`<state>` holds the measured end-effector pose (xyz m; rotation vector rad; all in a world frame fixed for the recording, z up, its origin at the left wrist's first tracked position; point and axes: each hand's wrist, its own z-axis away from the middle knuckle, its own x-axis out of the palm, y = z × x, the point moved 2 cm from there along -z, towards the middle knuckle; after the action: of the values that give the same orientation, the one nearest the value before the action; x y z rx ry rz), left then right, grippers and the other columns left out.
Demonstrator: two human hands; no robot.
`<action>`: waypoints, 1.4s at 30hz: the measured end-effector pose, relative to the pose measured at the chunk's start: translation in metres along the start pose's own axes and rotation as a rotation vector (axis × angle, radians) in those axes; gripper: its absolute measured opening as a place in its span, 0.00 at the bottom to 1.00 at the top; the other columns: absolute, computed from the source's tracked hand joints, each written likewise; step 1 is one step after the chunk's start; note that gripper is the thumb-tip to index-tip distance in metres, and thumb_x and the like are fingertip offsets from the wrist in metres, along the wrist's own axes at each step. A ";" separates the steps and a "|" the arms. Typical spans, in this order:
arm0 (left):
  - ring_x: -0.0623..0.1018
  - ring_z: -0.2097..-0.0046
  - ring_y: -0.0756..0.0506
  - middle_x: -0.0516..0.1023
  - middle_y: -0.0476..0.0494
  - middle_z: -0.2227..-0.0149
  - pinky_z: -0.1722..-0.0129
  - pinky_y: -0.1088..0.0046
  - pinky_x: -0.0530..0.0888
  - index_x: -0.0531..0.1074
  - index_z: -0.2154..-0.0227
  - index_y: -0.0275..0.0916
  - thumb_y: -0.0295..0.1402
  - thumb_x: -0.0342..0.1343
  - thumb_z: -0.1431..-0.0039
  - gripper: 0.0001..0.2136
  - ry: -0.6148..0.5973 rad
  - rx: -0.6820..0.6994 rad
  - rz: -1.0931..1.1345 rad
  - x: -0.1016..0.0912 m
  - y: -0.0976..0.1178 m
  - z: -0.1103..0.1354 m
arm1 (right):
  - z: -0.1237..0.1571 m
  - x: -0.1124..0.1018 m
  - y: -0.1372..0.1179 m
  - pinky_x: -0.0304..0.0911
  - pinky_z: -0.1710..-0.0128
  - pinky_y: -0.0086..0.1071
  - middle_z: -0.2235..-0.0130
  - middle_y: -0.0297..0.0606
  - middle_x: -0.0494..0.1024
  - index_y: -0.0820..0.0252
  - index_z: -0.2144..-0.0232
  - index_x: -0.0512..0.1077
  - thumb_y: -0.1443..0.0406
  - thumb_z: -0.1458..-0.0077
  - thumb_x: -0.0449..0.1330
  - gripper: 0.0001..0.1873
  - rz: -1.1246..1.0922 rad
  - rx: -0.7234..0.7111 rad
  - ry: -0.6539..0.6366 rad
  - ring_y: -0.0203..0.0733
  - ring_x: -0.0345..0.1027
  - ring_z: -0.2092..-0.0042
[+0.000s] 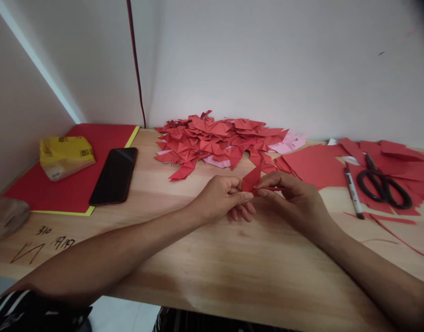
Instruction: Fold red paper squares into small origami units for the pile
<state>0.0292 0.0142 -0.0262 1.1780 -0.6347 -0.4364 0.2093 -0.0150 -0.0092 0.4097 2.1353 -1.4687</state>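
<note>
My left hand [221, 198] and my right hand [295, 200] meet over the middle of the wooden table [232, 267]. Both pinch one small folded piece of red paper [251, 180] between thumb and fingers, its point sticking upward. Just beyond it lies a heap of folded red paper pieces [215, 140], with a few pink ones at its right edge.
Flat red paper sheets [315, 166] lie to the right, with a marker pen [353, 191] and black scissors [383, 184] on them. At the left, a black phone [114, 176] and a yellow packet [64, 156] rest on a red sheet [60, 193]. White walls close the back and left.
</note>
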 end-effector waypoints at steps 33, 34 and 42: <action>0.74 0.79 0.55 0.75 0.47 0.76 0.80 0.83 0.69 0.71 0.70 0.33 0.29 0.52 0.40 0.06 0.020 0.108 -0.267 0.005 0.001 0.008 | 0.008 0.007 -0.015 0.59 0.74 0.28 0.72 0.31 0.71 0.57 0.70 0.64 0.68 0.40 0.54 0.06 0.279 -0.062 -0.014 0.33 0.62 0.74; 0.73 0.79 0.55 0.75 0.47 0.77 0.81 0.83 0.68 0.71 0.70 0.33 0.29 0.52 0.40 0.06 0.013 0.098 -0.252 0.005 0.002 0.008 | 0.008 0.008 -0.014 0.59 0.74 0.28 0.72 0.31 0.71 0.57 0.69 0.64 0.68 0.40 0.55 0.05 0.265 -0.051 -0.008 0.33 0.63 0.74; 0.72 0.81 0.55 0.75 0.48 0.79 0.82 0.84 0.66 0.69 0.73 0.34 0.29 0.53 0.41 0.07 -0.015 0.044 -0.184 0.007 0.006 0.009 | 0.001 0.009 -0.008 0.64 0.69 0.30 0.68 0.33 0.71 0.55 0.67 0.63 0.64 0.41 0.57 0.05 -0.031 0.091 -0.038 0.35 0.67 0.68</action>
<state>0.0282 0.0053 -0.0172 1.2821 -0.5527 -0.5898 0.1977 -0.0198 -0.0084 0.3803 2.0593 -1.5825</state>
